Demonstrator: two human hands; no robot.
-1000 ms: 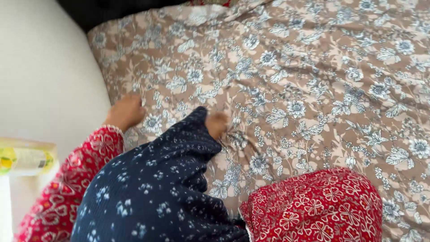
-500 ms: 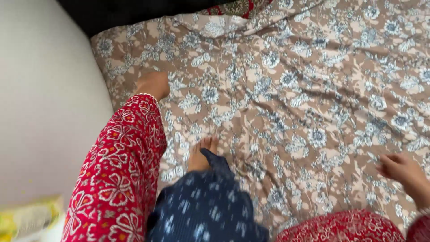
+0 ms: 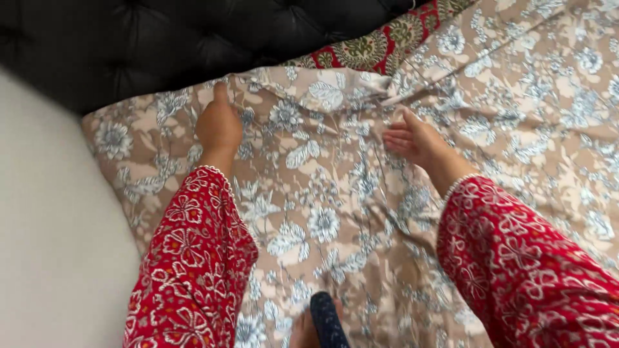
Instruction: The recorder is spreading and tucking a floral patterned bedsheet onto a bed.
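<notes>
Floral bedsheet (image 3: 335, 212) spread over bed below black headboard (image 3: 161, 45); left hand (image 3: 219, 127) pressed flat near top hem, right hand (image 3: 412, 138) open, fingertips at fold, gripping nothing, apparently smoothing wrinkles.

No packages, labels, signs or screens in view.
</notes>
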